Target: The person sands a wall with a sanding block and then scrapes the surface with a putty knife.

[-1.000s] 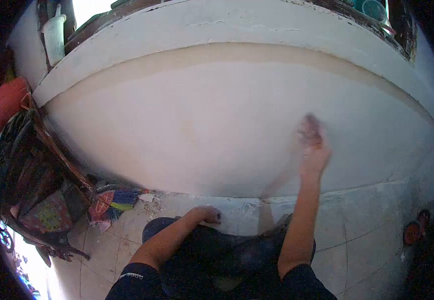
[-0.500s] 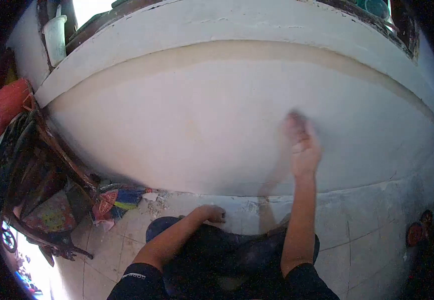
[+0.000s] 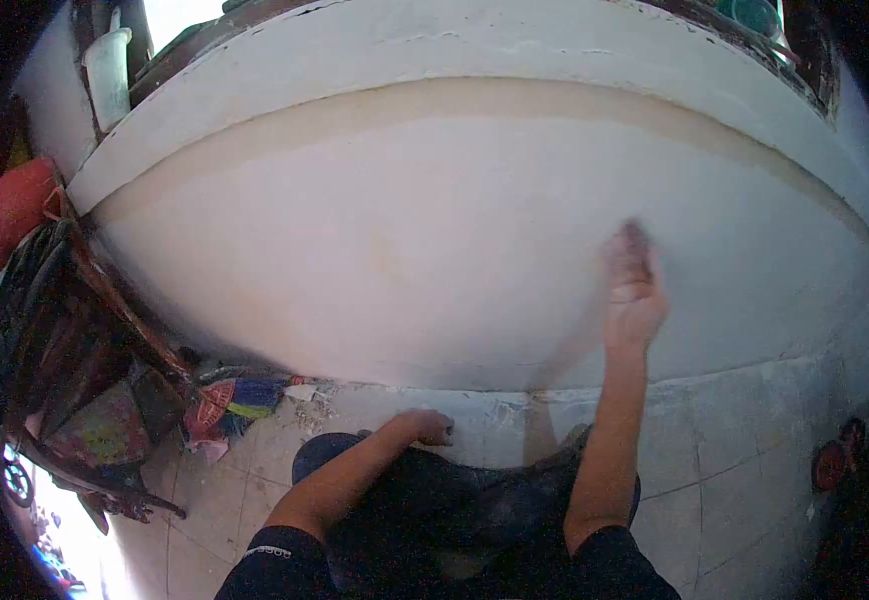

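Observation:
In the head view, my right hand [image 3: 637,300] is raised to the white wall [image 3: 385,240], right of its middle. Motion smears its fingers, which look bent around a small dark thing [image 3: 637,248] at the wall surface; its kind cannot be made out. A shadow of the arm falls on the wall to the left. My left hand [image 3: 427,428] rests low by my left knee, fingers curled in, apart from the wall. Whether anything lies inside it is hidden.
A ledge [image 3: 435,45] juts out above the wall panel. Left, a dark frame [image 3: 125,300] leans with a red bag [image 3: 20,205] and cloths. Crumpled wrappers [image 3: 225,405] and debris lie on the tiled floor [image 3: 735,510]. A white container [image 3: 108,80] stands upper left; a red round object [image 3: 832,465] lies right.
My right hand has shifted a little to the right along the wall, its shadow following. My left hand stays by the knee.

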